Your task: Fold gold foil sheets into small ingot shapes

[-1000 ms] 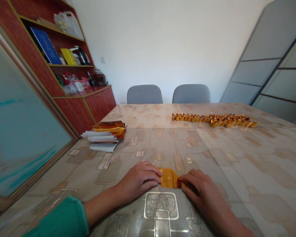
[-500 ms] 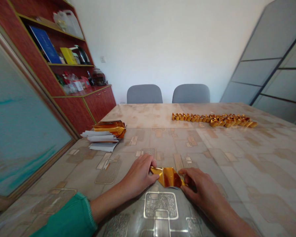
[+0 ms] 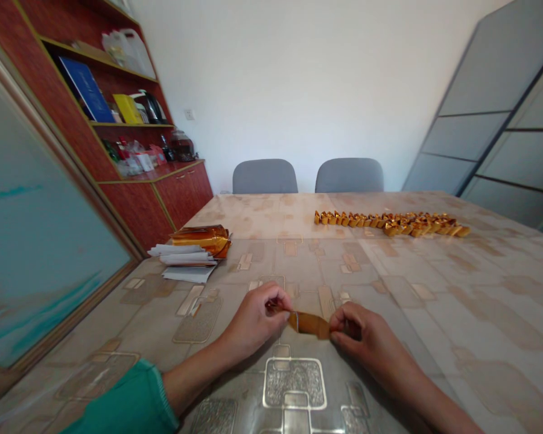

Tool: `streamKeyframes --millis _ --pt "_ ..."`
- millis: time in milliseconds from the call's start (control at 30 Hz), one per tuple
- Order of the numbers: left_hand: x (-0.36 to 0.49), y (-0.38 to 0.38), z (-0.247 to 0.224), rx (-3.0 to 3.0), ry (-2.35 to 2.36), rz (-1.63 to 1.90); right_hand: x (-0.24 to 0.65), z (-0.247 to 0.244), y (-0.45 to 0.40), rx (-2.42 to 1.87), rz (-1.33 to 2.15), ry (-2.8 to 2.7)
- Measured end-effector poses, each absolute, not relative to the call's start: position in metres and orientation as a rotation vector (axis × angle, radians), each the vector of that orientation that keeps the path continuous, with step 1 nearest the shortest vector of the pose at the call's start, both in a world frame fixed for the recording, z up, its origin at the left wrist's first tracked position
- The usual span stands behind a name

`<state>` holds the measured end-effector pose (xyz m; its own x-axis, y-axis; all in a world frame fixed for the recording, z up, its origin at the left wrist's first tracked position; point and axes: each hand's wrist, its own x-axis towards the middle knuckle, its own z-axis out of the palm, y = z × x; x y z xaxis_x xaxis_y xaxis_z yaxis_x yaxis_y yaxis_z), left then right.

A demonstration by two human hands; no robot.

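A small folded piece of gold foil paper [image 3: 313, 325] is stretched between my two hands, just over the table near its front. My left hand [image 3: 265, 312] pinches its left end between thumb and fingers. At the other end, my right hand [image 3: 357, 328] grips it the same way, the fingertips covering that tip. Its visible side looks duller and brownish gold, with a pale crease line near the left.
A stack of gold foil sheets with white backs [image 3: 199, 248] lies at the table's left. Rows of folded gold paper pieces [image 3: 391, 223] stand at the far right. Two grey chairs [image 3: 265, 176] are behind the patterned table [image 3: 298, 217]; a red shelf cabinet [image 3: 163, 193] stands left.
The foil piece has been turned, so its shiny faces give way to a narrower, duller side. My left fingers have curled more around its end, and the view has tipped slightly upward.
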<state>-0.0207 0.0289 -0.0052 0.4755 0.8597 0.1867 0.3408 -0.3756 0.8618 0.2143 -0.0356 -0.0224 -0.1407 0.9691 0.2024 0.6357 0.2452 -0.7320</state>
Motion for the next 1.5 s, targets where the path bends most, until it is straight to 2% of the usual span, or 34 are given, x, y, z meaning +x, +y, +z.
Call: streamKeyframes --millis 233,467,600,800,1033,1267,1500 --pt "-0.024 0.004 -0.003 2.438 0.741 0.986 0.219 -0.017 -0.048 -1.385 0.244 -1.997" --pt "-0.028 -0.003 -0.015 2.949 0.603 0.654 0.224 -0.025 -0.057 -1.385 -0.134 -2.284" --pt "-0.039 -0.011 -0.007 2.887 0.599 0.435 0.226 -0.025 -0.065 -1.402 -0.024 -2.343" --pt "-0.057 -0.036 -0.016 2.932 0.709 0.549 0.238 -0.022 -0.08 -1.334 0.254 -2.323" --pt "-0.056 -0.04 -0.018 2.856 0.804 0.495 0.243 -0.025 -0.075 -1.31 0.284 -2.271" --pt "-0.053 -0.041 -0.02 2.863 0.812 0.437 0.239 -0.033 -0.069 -1.374 0.091 -2.277" --pt "-0.054 -0.043 -0.024 2.925 0.725 0.577 0.244 -0.032 -0.067 -1.424 0.121 -2.32"
